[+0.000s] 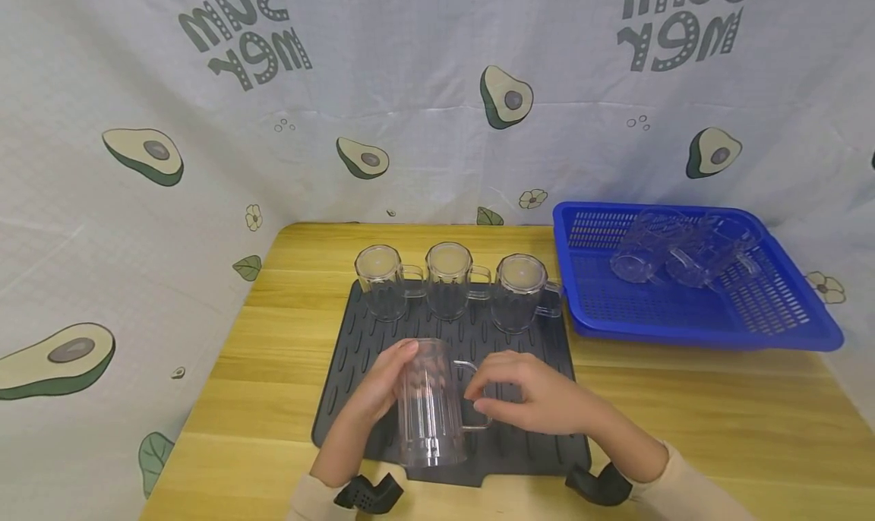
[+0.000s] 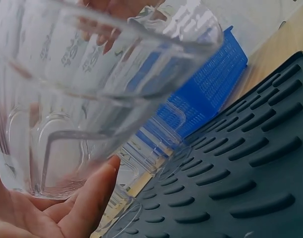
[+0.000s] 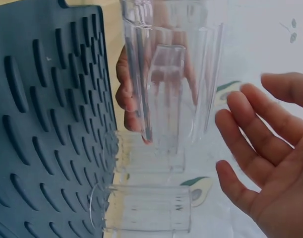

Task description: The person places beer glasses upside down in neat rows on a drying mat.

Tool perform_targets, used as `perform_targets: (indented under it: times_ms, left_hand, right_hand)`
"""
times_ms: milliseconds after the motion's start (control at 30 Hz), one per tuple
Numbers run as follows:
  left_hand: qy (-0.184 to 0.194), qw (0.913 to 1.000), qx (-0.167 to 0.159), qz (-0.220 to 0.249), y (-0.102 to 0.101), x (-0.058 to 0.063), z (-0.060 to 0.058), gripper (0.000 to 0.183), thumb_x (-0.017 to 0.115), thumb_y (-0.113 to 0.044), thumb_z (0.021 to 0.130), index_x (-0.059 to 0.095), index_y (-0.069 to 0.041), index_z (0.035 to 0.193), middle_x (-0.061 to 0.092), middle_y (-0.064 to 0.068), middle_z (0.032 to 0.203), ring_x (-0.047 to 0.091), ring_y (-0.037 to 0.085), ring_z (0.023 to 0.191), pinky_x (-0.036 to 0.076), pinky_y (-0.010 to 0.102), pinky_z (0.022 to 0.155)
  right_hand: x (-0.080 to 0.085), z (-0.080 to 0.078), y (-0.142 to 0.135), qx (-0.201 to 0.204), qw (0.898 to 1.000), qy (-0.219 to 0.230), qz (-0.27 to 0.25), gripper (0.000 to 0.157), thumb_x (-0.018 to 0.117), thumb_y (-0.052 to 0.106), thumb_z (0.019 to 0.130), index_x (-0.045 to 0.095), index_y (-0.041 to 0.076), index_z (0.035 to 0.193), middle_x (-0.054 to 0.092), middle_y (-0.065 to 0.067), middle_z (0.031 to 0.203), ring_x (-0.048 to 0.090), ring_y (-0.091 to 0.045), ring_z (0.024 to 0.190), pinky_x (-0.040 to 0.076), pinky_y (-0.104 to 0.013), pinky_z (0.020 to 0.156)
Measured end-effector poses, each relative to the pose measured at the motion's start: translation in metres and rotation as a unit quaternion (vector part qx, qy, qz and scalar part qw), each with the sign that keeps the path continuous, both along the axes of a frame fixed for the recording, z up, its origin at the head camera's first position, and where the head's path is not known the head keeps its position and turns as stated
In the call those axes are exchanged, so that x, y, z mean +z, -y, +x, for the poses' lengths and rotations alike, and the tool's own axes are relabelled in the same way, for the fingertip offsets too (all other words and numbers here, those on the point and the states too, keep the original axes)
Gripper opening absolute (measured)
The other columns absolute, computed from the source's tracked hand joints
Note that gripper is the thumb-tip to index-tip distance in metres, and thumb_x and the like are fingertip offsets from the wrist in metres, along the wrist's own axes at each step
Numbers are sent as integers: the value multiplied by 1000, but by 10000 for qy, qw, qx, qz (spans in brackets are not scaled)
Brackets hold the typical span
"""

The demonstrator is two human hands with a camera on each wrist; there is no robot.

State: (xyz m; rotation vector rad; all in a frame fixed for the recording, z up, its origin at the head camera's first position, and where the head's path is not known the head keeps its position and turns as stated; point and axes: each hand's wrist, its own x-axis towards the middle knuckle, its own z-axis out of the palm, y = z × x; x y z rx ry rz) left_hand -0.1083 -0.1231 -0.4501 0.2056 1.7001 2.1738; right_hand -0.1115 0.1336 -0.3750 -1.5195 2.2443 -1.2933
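My left hand [image 1: 383,380] grips a clear mug [image 1: 432,415] around its base end, with the thumb and fingers against its side. The mug is tilted, its rim toward me and its handle [image 1: 477,427] on the right. My right hand [image 1: 529,392] hovers beside that handle; in the right wrist view its fingers [image 3: 253,131] are loosely bent, apart from the mug, and hold nothing. Beneath both hands lies a dark ridged drying mat [image 1: 526,454]. Along its far edge stand three clear mugs [image 1: 447,282], upside down, handles to the right.
A blue plastic basket [image 1: 673,331] sits at the right rear of the wooden table [image 1: 225,399], close to the mat's far right corner. Several clear mugs [image 1: 636,263] lie in it. Behind the table hangs a white curtain [image 1: 424,73] with avocado prints.
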Motion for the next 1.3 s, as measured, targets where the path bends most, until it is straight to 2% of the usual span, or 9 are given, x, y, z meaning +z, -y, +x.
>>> perform_targets:
  times_ms: [100, 200, 333, 567, 733, 900, 1167, 1300]
  left_hand:
    - [-37, 9998, 124, -121, 1, 3, 0, 57, 49, -30, 97, 40, 15, 132, 64, 10, 102, 69, 20, 85, 58, 36, 73]
    - [-171, 9990, 238, -329, 2, 6, 0, 56, 50, -28, 95, 42, 14, 132, 61, 10, 101, 66, 19, 84, 57, 33, 71]
    - [-472, 9970, 295, -539, 3, 10, 0, 53, 51, -27, 95, 45, 12, 131, 60, 10, 102, 65, 19, 83, 57, 33, 71]
    - [-1147, 9913, 276, -575, 6, 18, 3, 56, 61, -30, 94, 47, 8, 133, 63, 15, 107, 67, 18, 88, 55, 30, 73]
    - [-1407, 9881, 277, -551, 5, 24, 5, 61, 68, -34, 89, 50, 8, 131, 57, 18, 115, 60, 26, 97, 56, 35, 76]
    - [-1658, 9846, 238, -492, 5, 29, 7, 63, 70, -32, 88, 50, 11, 130, 57, 22, 115, 59, 31, 97, 57, 37, 75]
    - [-1993, 9790, 216, -382, 4, 35, 10, 63, 73, -25, 87, 48, 12, 131, 56, 25, 117, 61, 30, 98, 58, 36, 75]
    - [-2100, 9761, 244, -502, 5, 38, 12, 67, 76, -27, 85, 48, 11, 132, 57, 25, 119, 61, 27, 99, 57, 36, 76]
  right_hand:
    - [1, -3, -1, -131, 9993, 59, -352, 21, 66, 2, 91, 69, 17, 104, 67, 8, 100, 63, -10, 93, 53, -34, 81]
    - [3, -5, -1, -277, 9982, 188, -492, 24, 66, -1, 89, 69, 18, 105, 67, 8, 101, 63, -11, 94, 54, -32, 81]
    - [5, -5, -3, -486, 9962, 406, -602, 27, 66, -2, 89, 69, 19, 106, 67, 9, 101, 63, -11, 94, 54, -31, 80]
    - [6, -8, -2, -623, 9930, 307, -954, 27, 63, -8, 88, 69, 11, 106, 68, 0, 100, 64, -16, 91, 54, -32, 79]
    - [7, -9, -2, -789, 9916, 335, -967, 27, 63, -8, 89, 68, 11, 107, 68, 0, 102, 64, -17, 94, 53, -32, 82]
    - [6, -9, -2, -935, 9903, 483, -905, 25, 62, -6, 91, 68, 10, 109, 67, 0, 103, 63, -17, 97, 53, -32, 85]
    - [6, -10, -2, -1048, 9889, 651, -833, 24, 61, -3, 93, 67, 9, 112, 67, 1, 106, 62, -17, 99, 50, -32, 88]
    - [2, -10, -1, -1055, 9880, 806, -791, 22, 60, -1, 94, 66, 7, 114, 67, -2, 107, 62, -17, 101, 50, -33, 90]
